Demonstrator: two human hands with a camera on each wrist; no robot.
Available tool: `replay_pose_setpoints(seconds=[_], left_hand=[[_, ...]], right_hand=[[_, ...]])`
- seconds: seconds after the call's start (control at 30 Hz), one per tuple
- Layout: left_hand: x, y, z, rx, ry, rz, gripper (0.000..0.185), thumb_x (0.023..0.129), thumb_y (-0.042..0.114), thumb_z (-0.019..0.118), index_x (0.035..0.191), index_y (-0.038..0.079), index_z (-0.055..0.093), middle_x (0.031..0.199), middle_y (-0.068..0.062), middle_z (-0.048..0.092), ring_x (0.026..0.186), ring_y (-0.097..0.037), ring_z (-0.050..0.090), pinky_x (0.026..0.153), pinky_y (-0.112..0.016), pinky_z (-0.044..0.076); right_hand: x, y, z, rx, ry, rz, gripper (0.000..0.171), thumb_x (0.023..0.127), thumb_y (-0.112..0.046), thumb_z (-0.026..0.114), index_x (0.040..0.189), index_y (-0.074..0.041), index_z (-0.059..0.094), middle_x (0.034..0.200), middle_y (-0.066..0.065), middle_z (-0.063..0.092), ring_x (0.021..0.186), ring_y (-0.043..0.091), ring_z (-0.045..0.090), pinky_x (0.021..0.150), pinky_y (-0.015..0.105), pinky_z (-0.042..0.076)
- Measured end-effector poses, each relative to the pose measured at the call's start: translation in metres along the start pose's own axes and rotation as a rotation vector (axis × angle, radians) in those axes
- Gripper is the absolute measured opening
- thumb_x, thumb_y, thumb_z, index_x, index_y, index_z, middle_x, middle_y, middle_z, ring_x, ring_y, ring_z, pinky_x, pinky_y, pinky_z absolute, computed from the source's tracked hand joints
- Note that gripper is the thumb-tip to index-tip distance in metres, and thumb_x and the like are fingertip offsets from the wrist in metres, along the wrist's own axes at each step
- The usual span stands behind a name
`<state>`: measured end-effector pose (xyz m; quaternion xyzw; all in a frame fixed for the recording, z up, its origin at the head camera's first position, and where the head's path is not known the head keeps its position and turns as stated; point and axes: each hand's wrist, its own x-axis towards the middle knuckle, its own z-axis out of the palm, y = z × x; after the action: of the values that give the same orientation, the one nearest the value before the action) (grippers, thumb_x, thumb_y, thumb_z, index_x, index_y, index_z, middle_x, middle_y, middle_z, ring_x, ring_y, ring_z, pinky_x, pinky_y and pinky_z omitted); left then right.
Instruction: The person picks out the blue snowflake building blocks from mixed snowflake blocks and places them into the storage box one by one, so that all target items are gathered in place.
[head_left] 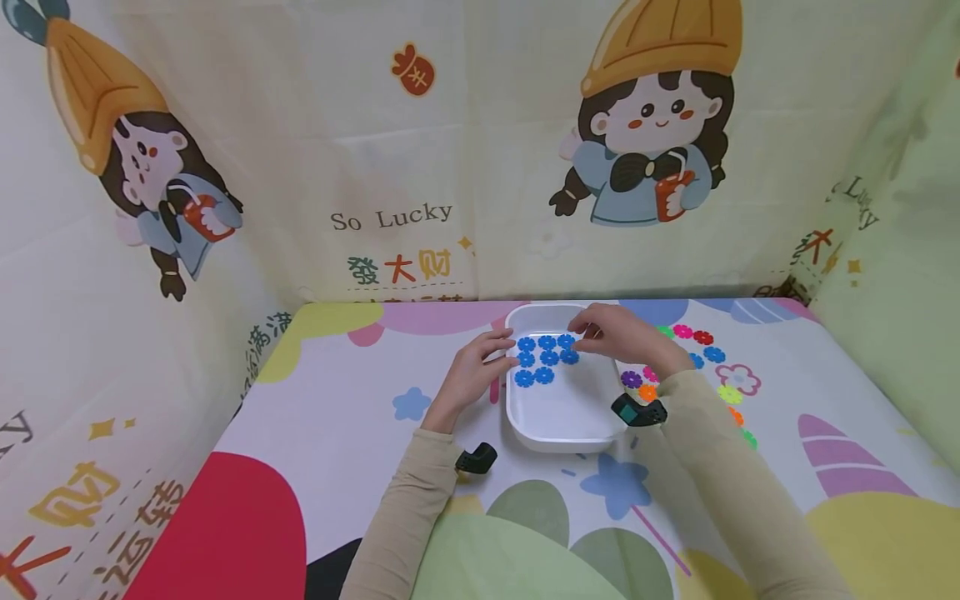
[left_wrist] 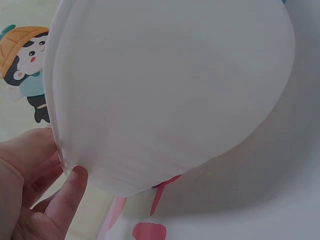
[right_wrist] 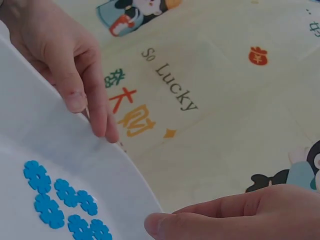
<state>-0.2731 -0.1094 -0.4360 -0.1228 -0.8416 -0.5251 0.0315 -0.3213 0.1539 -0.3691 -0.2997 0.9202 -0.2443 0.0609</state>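
The white tray (head_left: 558, 417) is a shallow rectangular dish with rounded corners and a smooth, plain rim. It stands flat on the worktop (head_left: 337, 417), which is covered with a cloth printed in coloured shapes.

Inside the tray, in the half farthest from you, lie the blue snowflake pieces (head_left: 546, 358): flat, flower-shaped discs set close together in short rows. The half of the tray nearest you is bare white floor.

Your left hand (head_left: 476, 371) rests against the left wall of the tray; its fingers are nearly straight and lie on the rim, gripping nothing. Your right hand (head_left: 618, 333) hovers over the far right corner of the tray, just above the blue pieces. Its fingertips are drawn together, but the pictures do not show whether they pinch a piece.

To the right of the tray, on the worktop, loose snowflake pieces (head_left: 708, 367) in red, pink, green, purple, orange and blue lie in a curved line. Behind the tray stands a cloth backdrop (head_left: 390, 217) printed with cartoon figures and the words "So Lucky".
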Motion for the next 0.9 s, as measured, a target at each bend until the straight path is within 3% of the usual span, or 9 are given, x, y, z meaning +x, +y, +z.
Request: replay_pose_setpoints(seconds=[0.33,0.67,0.9], left_hand=[[-0.001,-0.002,0.000,0.001,-0.004,-0.004,0.039,0.092,0.023,0.069,0.126,0.004,0.065,0.144,0.007,0.050,0.135,-0.018,0.044,0.103,-0.036,0.046],[-0.001,-0.001,-0.001,-0.003,-0.004,-0.006,0.038,0.092,0.022,0.069,0.126,0.004,0.065,0.144,0.006,0.050,0.135,-0.018,0.043,0.103,-0.037,0.046],[-0.001,-0.002,-0.001,-0.014,-0.012,0.011,0.039,0.092,0.023,0.069,0.126,0.003,0.065,0.144,0.006,0.050,0.136,-0.018,0.042,0.104,-0.036,0.045]], right_hand=[[-0.050,0.023,-0.019,-0.005,0.109,0.147,0.043,0.088,-0.022,0.074,0.124,-0.001,0.062,0.114,0.016,0.064,0.099,0.029,0.061,0.081,0.041,0.059],[-0.094,0.058,-0.023,-0.063,0.178,0.201,0.042,0.091,-0.022,0.071,0.123,0.004,0.061,0.114,0.024,0.062,0.100,0.036,0.060,0.085,0.051,0.056],[-0.115,0.075,-0.024,-0.060,0.184,0.248,0.044,0.090,-0.021,0.071,0.124,0.006,0.060,0.109,0.022,0.064,0.098,0.036,0.059,0.084,0.053,0.055]])
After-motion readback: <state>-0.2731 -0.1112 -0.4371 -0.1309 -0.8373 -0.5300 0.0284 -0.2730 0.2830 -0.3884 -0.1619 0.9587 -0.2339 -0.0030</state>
